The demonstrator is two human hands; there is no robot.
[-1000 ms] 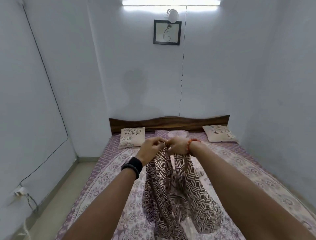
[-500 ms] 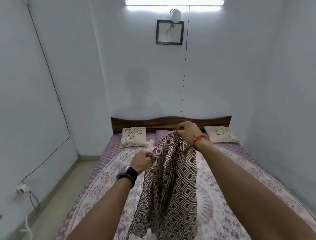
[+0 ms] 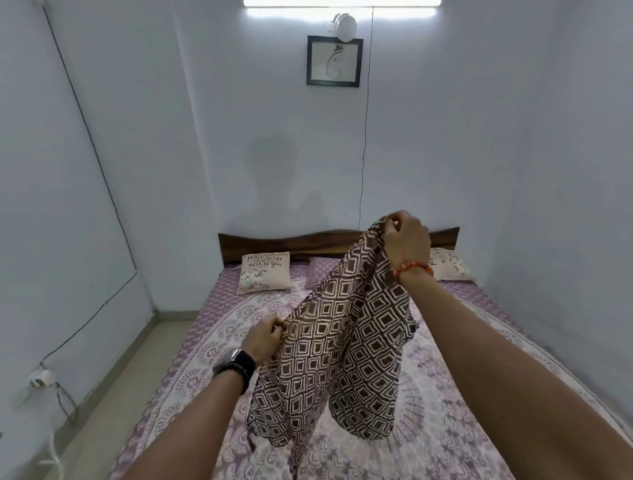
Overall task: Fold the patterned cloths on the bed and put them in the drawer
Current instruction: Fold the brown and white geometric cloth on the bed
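The right hand (image 3: 406, 240) pinches the patterned cloth (image 3: 342, 349) high toward the bed's (image 3: 479, 394) headboard edge while the left hand (image 3: 263, 337) pinches its lower side edge, apparently spreading it, hanging clear, to align a fold.

Head view, occlusions and cut-offs only.

- Patterned cloth (image 3: 342, 349): upper corner bunched inside the right hand (image 3: 407, 240), so the fingertips and the corner itself are hidden. The left hand (image 3: 263, 337) pinches a side edge; its fingertips are covered by fabric.
- Cloth's lowest strip merges with the bedsheet pattern near the bottom edge; cannot tell whether it touches the bed (image 3: 445, 394).
- Both forearms cut off by the bottom edge.
- Right pillow (image 3: 452, 269): left part behind the right wrist, print unreadable.
- Middle pillow (image 3: 320, 270): mostly behind the cloth.
- Headboard (image 3: 291, 245): centre section hidden by cloth and hand.
- Ceiling light (image 3: 342, 3): cropped by the top edge.
- Wall socket (image 3: 39, 378), far left: too small and blurred to tell details.
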